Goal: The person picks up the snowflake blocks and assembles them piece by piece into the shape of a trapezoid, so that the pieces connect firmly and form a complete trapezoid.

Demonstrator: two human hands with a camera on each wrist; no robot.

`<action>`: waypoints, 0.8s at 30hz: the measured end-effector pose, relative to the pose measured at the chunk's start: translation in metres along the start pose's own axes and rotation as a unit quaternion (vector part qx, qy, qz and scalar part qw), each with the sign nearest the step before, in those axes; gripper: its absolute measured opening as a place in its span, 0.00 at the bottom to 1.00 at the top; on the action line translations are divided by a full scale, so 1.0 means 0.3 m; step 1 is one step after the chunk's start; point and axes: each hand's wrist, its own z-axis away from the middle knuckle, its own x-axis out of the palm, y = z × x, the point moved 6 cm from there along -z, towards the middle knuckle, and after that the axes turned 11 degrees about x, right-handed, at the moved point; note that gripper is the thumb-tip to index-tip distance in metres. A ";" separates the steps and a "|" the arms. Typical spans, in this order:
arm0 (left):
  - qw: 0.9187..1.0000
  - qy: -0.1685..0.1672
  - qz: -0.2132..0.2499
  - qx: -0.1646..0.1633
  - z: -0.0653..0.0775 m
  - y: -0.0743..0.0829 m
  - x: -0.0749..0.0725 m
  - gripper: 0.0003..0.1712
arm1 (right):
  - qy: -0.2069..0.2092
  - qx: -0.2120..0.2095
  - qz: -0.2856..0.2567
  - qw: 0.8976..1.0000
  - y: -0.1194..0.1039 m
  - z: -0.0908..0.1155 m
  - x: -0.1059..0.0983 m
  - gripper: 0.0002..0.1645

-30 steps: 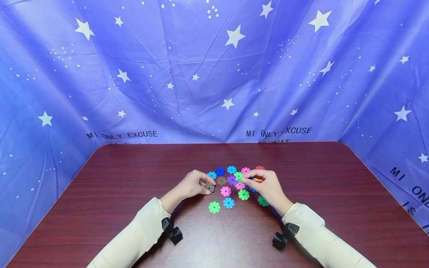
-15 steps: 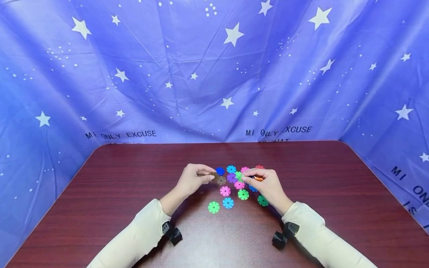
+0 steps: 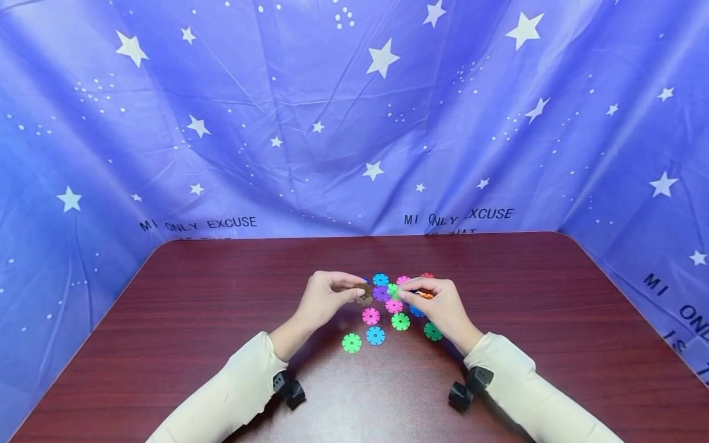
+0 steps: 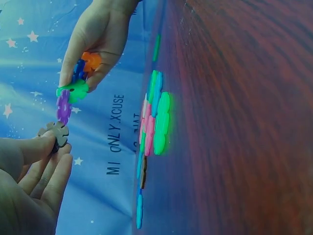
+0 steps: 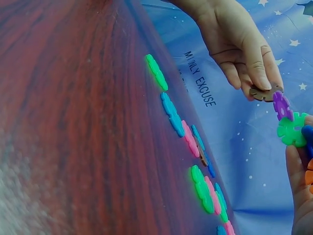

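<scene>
The left hand (image 3: 327,298) pinched a brown disc (image 4: 61,131) between thumb and fingers; the right hand (image 3: 440,301) pinched a green disc (image 4: 73,91). My head view showed both grips from above, with the held discs bunched closely. My left wrist view separated them: a purple disc (image 4: 63,105) was joined to the green disc, and a blue disc (image 4: 78,71) and an orange disc (image 4: 91,60) sat at the right fingers. Both wrist views placed this group off the table (image 3: 221,369), a gap the head view did not make plain.

The purple disc stood between the hands, one edge at the green disc, the other at the brown disc. I could not tell whether the brown disc was slotted in or only touching.

Farther out, loose discs lay flat. A second brown disc (image 3: 364,301) was partly covered in the head view, as was a red disc (image 3: 428,275) behind the right hand. A loose green disc (image 3: 351,343) lay nearest the person, beside a cyan disc (image 3: 375,335). My right wrist view cut off the orange disc and much of the right hand. A starred curtain (image 3: 277,92) hung behind.
</scene>
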 end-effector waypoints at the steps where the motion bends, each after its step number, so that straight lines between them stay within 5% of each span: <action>1: 1.000 -0.002 -0.006 0.006 0.000 0.004 0.001 0.09 | 0.000 0.000 0.000 1.000 0.001 0.001 0.000 0.08; 7: 0.999 -0.010 -0.019 0.039 0.003 0.018 0.004 0.10 | -0.001 -0.016 -0.003 1.000 -0.004 0.004 0.000 0.07; 17: 0.999 -0.004 -0.008 0.043 0.004 0.027 0.019 0.10 | 0.005 -0.012 -0.010 1.000 -0.009 0.004 0.002 0.08; 24: 0.999 0.001 -0.023 0.044 0.008 0.135 0.014 0.08 | 0.025 -0.025 -0.003 0.999 -0.011 0.006 -0.006 0.07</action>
